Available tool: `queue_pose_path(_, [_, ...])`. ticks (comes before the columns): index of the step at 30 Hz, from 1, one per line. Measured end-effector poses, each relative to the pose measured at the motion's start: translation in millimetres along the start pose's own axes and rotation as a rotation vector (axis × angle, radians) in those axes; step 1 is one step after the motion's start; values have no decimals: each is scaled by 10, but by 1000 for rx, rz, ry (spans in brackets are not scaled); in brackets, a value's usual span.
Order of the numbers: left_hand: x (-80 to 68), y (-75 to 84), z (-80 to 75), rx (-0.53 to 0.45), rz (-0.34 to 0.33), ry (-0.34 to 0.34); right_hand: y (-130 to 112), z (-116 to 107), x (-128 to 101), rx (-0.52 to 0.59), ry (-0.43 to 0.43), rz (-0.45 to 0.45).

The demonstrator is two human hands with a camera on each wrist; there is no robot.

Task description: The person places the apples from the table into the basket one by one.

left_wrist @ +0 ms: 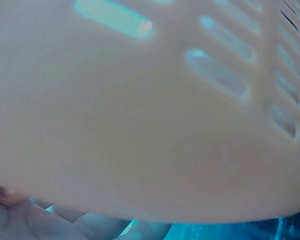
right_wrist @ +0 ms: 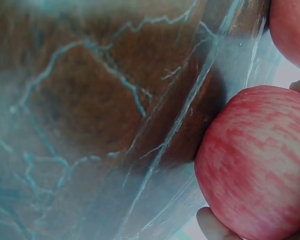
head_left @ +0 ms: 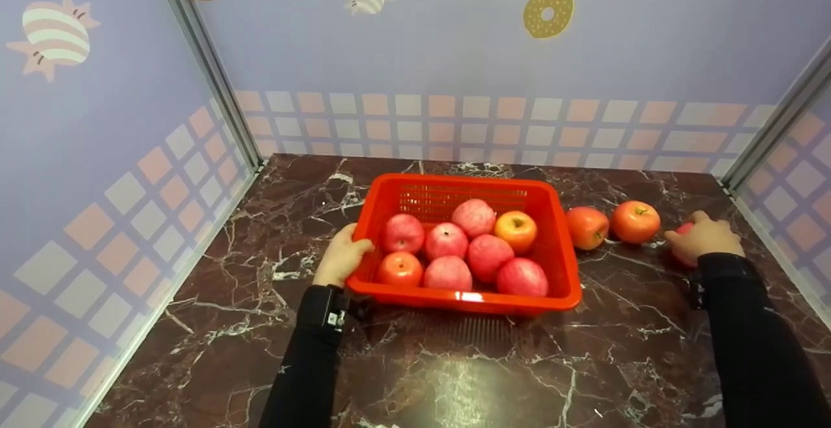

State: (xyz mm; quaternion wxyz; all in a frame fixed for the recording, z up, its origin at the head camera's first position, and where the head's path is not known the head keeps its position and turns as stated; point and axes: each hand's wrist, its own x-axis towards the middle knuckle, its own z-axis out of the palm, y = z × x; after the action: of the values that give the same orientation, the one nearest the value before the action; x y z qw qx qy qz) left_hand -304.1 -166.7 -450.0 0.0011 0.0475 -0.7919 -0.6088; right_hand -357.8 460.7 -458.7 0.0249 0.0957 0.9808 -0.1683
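Note:
A red plastic basket [head_left: 464, 299] holds several apples [head_left: 446, 242], most of them pink-red, with one yellowish. At its left side my left hand [head_left: 341, 256] grips the rim, thumb over the edge and fingers beneath. The left wrist view is filled by the slotted basket wall [left_wrist: 140, 125], with part of the hand [left_wrist: 90, 225] along the bottom. Far to the right, my right hand [head_left: 706, 239] grips a red apple [head_left: 682, 246], mostly covered by the fingers. Up close in the right wrist view, that streaked apple [right_wrist: 254, 165] sits between thumb and fingers.
Two loose apples, one at the basket's right edge [head_left: 588, 228] and another beside it [head_left: 635, 222], lie between the basket and my right hand. The dark marbled table [head_left: 272, 356] is bounded by a back panel [head_left: 454, 58] and side panels [head_left: 97, 175].

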Motion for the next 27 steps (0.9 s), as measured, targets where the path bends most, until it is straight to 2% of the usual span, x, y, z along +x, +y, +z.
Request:
queue_pose_path(6, [4,-10,2,-1,13,2,58,-20,-42,73,9,8])
queue_pose_path(10, [-4,-6,-1,-2,5,0,46,-22,-66,117,49,10])
queue_pose_path(19, [-25,19,-10,-12,1,-4,-175,-19,-136,234,195,11])
queue_pose_path(27, [-13,16,1,-25,-4,-8,-360,-39,-238,382,238,58])
